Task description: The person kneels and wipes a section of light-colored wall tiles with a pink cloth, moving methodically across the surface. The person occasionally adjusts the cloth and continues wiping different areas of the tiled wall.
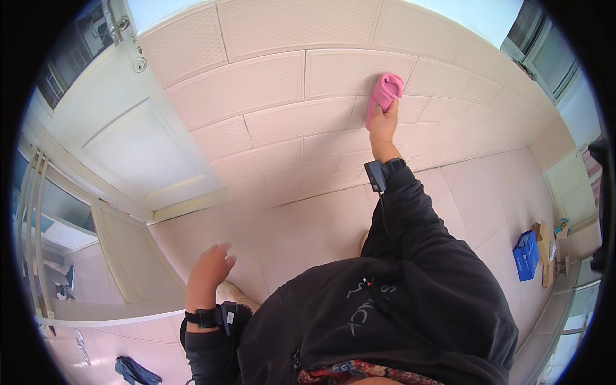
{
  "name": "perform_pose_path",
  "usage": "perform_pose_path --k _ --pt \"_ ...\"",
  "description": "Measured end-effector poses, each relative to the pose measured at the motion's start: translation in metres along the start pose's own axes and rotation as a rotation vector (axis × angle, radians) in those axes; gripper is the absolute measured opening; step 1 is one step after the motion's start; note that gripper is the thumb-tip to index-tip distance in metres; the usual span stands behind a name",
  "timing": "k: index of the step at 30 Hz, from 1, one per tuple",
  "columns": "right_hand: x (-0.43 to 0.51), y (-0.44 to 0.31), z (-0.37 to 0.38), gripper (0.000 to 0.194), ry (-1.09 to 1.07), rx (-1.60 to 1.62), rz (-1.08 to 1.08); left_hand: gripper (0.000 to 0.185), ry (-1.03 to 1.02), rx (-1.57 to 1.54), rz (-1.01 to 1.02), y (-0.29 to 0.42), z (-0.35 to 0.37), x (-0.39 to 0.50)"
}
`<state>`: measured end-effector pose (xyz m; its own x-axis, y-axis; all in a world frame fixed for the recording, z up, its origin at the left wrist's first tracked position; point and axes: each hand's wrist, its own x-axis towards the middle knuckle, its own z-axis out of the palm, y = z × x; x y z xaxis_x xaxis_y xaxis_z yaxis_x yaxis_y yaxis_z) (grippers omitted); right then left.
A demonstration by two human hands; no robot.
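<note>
My right hand [384, 126] grips a folded pink cloth [385, 91] and holds it against the pale pink wall panels [269, 79], which are embossed in a brick pattern. The thumb lies along the near side of the cloth, and some fingers are hidden behind it. Low at my left side, my left hand [214, 264] hangs free over the floor with its fingers slightly bent and apart. Each wrist wears a black strap with a small device, such as the right wrist device [375, 176].
A white panelled door [139, 149] with a handle and lock is at the left, beside a frame with pale rails [36, 231]. On the pinkish floor [308, 231], a blue box [525, 256] and cardboard [544, 250] stand at the right. Dark fabric [137, 370] lies lower left.
</note>
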<state>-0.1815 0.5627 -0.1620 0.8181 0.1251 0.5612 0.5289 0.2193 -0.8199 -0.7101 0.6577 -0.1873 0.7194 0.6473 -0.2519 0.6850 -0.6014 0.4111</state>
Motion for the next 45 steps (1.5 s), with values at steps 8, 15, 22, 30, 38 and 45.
perform_pose_path --k 8,15,22,30,38,45 --pt "-0.101 -0.001 0.099 0.040 -0.245 -0.081 -0.123 0.037 0.023 0.002 -0.009 -0.017 -0.001 -0.011" --pt "-0.185 -0.012 0.191 0.048 -0.455 0.288 0.134 0.042 -0.066 0.035 -0.073 -0.025 -0.005 -0.018" --pt "-0.226 -0.048 0.258 0.033 -0.636 0.351 0.052 0.042 -0.020 0.024 -0.027 -0.033 -0.003 -0.017" --pt "-0.204 -0.047 0.207 0.033 -0.578 -0.010 -0.201 0.045 -0.089 0.015 -0.017 -0.033 -0.009 0.005" --pt "-0.138 0.014 0.081 0.042 -0.277 -0.299 -0.158 0.046 -0.119 0.014 -0.098 -0.014 -0.009 0.015" --pt "-0.042 0.096 -0.023 0.044 0.193 -0.372 -0.107 0.043 -0.137 0.046 -0.136 -0.006 -0.002 0.032"
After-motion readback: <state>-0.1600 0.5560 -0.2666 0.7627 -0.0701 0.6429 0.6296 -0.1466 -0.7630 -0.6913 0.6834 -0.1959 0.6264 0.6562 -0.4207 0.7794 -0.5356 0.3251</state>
